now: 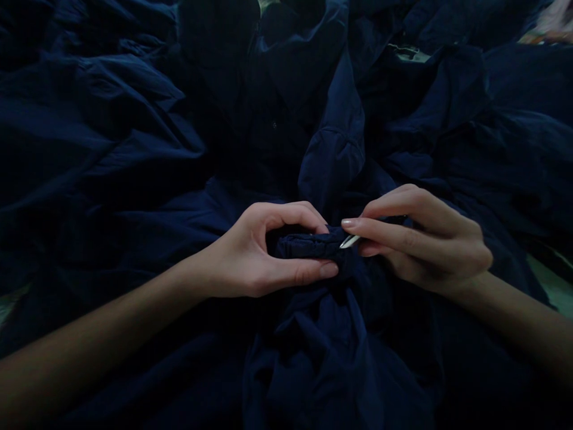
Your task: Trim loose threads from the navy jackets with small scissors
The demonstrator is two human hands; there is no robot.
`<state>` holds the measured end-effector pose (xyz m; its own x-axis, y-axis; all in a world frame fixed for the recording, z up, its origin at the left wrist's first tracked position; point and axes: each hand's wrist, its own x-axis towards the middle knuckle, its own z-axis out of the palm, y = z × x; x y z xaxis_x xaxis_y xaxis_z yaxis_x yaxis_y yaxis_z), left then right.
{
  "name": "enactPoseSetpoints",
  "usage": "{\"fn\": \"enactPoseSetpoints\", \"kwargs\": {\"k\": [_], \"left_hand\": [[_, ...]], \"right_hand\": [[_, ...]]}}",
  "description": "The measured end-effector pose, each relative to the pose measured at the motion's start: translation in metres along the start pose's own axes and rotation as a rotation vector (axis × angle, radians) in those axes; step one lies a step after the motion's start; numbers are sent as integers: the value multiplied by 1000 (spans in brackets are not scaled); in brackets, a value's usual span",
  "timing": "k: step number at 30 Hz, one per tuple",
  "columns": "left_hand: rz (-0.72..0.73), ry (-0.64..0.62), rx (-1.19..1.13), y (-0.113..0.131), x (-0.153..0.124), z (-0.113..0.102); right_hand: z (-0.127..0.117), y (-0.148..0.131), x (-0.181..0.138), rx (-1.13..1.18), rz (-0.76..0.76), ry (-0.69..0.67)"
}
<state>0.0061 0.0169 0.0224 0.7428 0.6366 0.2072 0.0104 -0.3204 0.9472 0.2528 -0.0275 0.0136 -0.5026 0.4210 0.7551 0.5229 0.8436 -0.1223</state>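
Dark navy cloth [111, 137] fills nearly the whole view in deep creases and folds, heaped over a pale green surface [548, 286] that shows only at the right edge. Near the middle, a tight bunched fold [308, 246] of the same cloth sits between both hands. The left hand [264, 251] curves around it, with its fingers [290, 212] arched over the top and its thumb running beneath, so the fold is clamped between them. From the other side, the right hand [425, 239] holds a small pale pointed tool [350, 241], its fingers [403, 206] pinched together on the shank. The tool's tip sits at the fold's right end, touching or just beside it; the dim light hides which. Both forearms reach in from the lower corners, and a pale tag [409, 54] lies among the far folds.
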Motion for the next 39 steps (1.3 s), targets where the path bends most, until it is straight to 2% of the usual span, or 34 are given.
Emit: {"fn": "enactPoseSetpoints", "kwargs": {"k": [6,8,10,13,19,22,26,31,39], "left_hand": [[-56,0,-12,2,1,0],[-97,-9,-20,2,1,1],[-116,-8,-27,1,0,3],[-46,16,-27,-1,-2,4],[54,60,-31,-1,-6,0],[77,61,-93,4,-9,0],[125,168,-73,8,-14,6],[291,255,29,-1,-13,12],[47,238,15,3,-4,5]], "right_hand": [[2,1,-8,54,136,140],[2,0,-6,101,129,122],[2,-2,-2,138,96,42],[2,-4,2,172,52,-87],[1,-5,2,261,92,-143],[2,-4,3,256,120,-108],[4,0,3,236,145,-28],[5,3,-1,249,228,45],[11,5,-8,452,388,105]]}}
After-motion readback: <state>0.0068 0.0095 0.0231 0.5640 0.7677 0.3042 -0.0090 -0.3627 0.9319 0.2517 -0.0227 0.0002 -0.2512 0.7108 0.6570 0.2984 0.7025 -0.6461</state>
